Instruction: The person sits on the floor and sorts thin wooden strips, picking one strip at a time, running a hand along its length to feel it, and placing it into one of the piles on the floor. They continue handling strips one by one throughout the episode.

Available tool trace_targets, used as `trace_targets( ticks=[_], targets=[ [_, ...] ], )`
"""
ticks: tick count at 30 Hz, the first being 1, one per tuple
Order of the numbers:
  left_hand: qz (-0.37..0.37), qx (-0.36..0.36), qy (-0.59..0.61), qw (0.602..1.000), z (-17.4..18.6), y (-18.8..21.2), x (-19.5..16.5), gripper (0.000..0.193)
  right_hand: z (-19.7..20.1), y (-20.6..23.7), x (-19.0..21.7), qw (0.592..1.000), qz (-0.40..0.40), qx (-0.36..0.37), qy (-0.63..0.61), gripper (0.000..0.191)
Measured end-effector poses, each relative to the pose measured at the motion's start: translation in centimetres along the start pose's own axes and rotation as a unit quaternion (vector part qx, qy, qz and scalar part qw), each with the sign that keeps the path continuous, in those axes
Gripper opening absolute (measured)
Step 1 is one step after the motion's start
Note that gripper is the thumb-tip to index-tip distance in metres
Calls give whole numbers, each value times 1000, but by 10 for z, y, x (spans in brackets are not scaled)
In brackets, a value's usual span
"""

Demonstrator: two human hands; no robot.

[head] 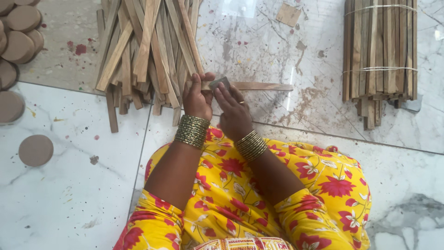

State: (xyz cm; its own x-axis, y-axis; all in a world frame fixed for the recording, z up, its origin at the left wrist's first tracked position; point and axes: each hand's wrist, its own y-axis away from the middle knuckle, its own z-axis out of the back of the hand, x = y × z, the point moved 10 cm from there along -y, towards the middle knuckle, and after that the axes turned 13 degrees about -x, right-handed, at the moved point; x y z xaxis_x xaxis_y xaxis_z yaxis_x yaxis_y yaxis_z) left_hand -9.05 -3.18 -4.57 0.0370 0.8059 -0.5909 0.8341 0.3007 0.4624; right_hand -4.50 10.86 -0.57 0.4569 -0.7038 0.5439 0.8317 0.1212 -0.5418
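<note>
Two stacks: I see a loose pile of wooden strips [148, 51] ahead and a tied bundle [380, 51] well apart on the right.
Strip: one wooden strip [263, 86] lies across the marble floor [69, 194].
Left hand [196, 98]: clamped on the strip's end.
Right hand [233, 111]: fingers pinch a small grey sanding block [219, 83] onto the strip.

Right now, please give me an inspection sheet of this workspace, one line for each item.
Surface: marble floor, stained with red spots and brown dust.
Job's things: thin wooden strip and small grey sanding block.
Clutter: loose pile of strips; tied bundle of strips; round wooden discs; small square offcut.
Hands: left hand grips the strip; right hand presses the block on it.
Cables: nothing seen.
Surroundings: yellow flowered garment; nothing else seen.
</note>
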Motion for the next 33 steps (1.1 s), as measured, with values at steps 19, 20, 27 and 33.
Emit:
trace_targets(
  ticks=[19, 20, 27, 33],
  targets=[
    [0, 75, 85, 994, -6, -6, 10, 16, 22, -15, -7, 998, 4, -46, -51, 71],
    [-27, 71, 60, 995, -2, -7, 7, 15, 13, -15, 8, 998, 6, -39, -43, 71],
    [-58, -5, -11, 998, 13, -11, 4, 17, 63, -12, -84, 988, -100, -53, 104, 77],
    [-58, 8, -60, 996, 0, -9, 4, 18, 90, 7, -166, 950, -258, -24, 174, 64]
  ],
)
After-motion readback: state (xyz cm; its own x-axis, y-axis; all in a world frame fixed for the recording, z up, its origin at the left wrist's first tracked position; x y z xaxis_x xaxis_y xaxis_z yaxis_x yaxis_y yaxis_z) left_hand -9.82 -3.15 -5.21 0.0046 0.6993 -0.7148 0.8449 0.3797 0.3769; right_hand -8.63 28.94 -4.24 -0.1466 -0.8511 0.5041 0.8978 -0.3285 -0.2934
